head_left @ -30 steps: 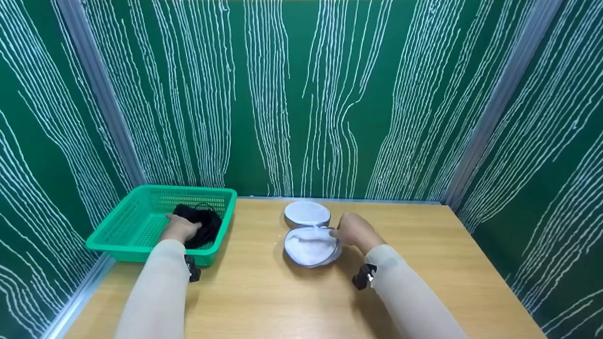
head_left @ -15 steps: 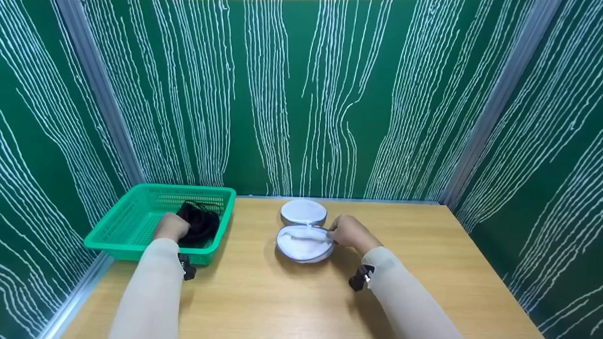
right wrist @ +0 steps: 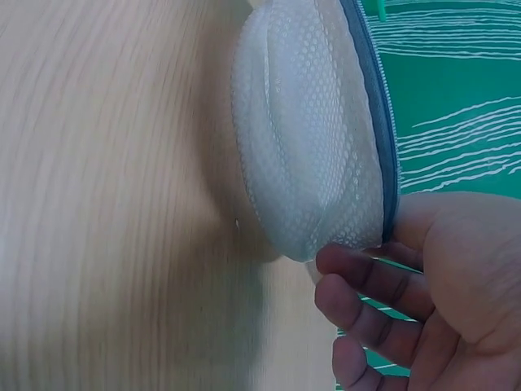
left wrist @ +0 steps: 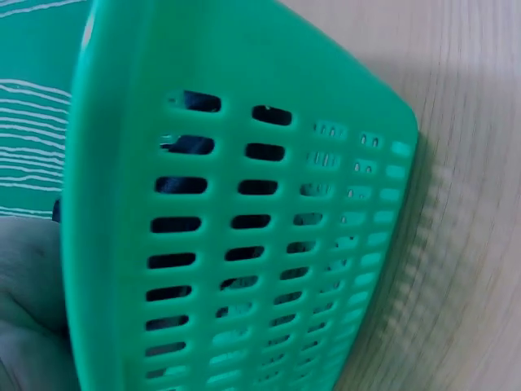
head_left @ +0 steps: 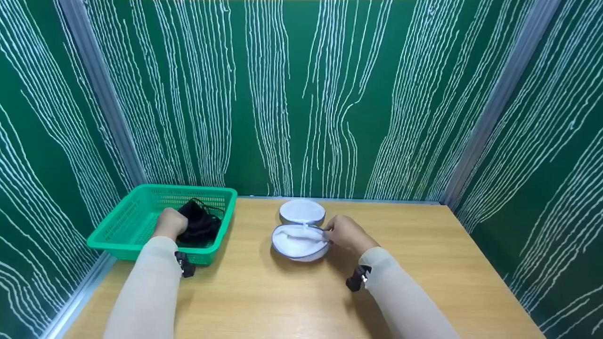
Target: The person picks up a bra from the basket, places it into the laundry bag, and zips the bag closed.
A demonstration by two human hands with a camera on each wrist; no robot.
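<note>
Right hand pinching the rim of an open zippered mesh bag on the bench; left hand against black corded cloth inside the green basket, fingertips hidden, so its grip cannot be told. Possible faults: a cord snagging in the basket's slots; a slackened pinch letting the bag's mouth collapse.

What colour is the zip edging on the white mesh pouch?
The zip edging is grey-blue, clearest in the right wrist view.
</note>
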